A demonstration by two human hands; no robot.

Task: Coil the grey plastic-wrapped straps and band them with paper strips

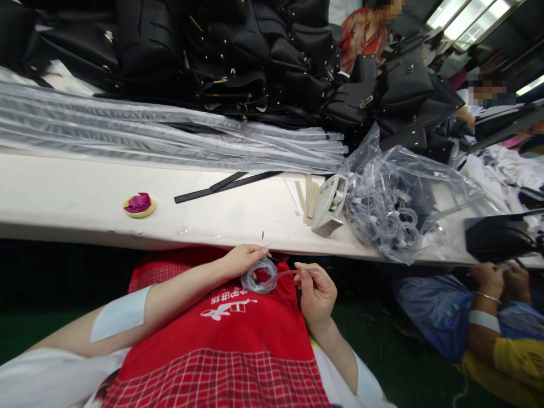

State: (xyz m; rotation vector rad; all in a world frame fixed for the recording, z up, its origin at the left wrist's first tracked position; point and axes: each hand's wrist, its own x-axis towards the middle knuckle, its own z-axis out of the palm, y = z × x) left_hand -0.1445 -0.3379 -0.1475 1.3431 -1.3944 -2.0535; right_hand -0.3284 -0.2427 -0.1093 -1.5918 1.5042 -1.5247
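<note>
My left hand (243, 259) is closed round a small coil of clear plastic strip (260, 276), held over my red apron just below the table edge. My right hand (315, 293) pinches the loose end of that same strip, pulled out to the right of the coil. Both hands sit close together in front of my body. On the white table (85, 198) above them lies a clear plastic bag (395, 209) full of several more such coils.
A tape dispenser (329, 207) and wooden sticks stand near the bag. A black strap (225, 184) and a yellow dish with purple cloth (139, 205) lie on the table. Clear sleeves and black handbags (238, 62) pile up behind. A co-worker's hands (497, 280) work at the right.
</note>
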